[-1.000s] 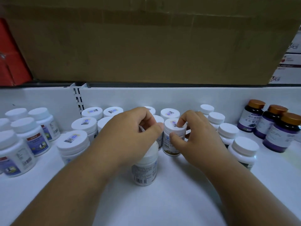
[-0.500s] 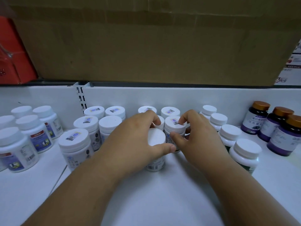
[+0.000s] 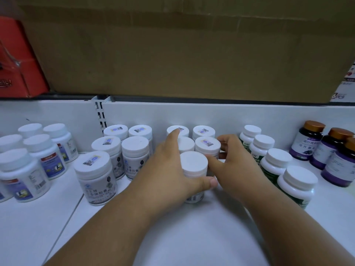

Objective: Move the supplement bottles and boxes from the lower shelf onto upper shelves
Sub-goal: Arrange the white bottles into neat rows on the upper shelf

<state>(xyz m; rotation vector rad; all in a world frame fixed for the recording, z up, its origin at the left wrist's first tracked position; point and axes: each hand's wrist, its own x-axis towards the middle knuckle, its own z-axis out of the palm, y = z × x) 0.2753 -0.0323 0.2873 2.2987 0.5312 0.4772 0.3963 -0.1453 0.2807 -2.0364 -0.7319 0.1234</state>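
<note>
The front white bottle (image 3: 194,169) stands upright on the white shelf (image 3: 192,237), at the head of a short cluster of white-capped bottles (image 3: 207,145) that runs back to the shelf's rear wall. A second ago this bottle was nearer the camera and mostly hidden under the left palm; now it sits pushed back against the bottles behind it, its plain cap fully in view. That reads as a bottle just set into its row and being squared up, so this one looks placed and the next would need fetching.

The left hand (image 3: 172,173) wraps the bottle from the left, thumb pressed across its front below the cap and the index finger stretched back to touch the cap of a rear bottle (image 3: 177,130). The right hand (image 3: 232,160) closes in from the right, thumb against the front bottle's shoulder and fingers curled around the stickered cap just behind it. Both hands are half closed on bottles, steadying more than lifting, as far as I can judge. Both forearms reach in from the bottom edge and converge on the cluster.

To the left stands another group of white bottles with grey labels (image 3: 94,175), and further left some blue-labelled ones (image 3: 23,181). To the right are green-labelled bottles (image 3: 295,187), then dark bottles with gold caps (image 3: 309,141). A large cardboard box (image 3: 172,50) sits above and behind the shelf, a red box (image 3: 17,60) beside it.
</note>
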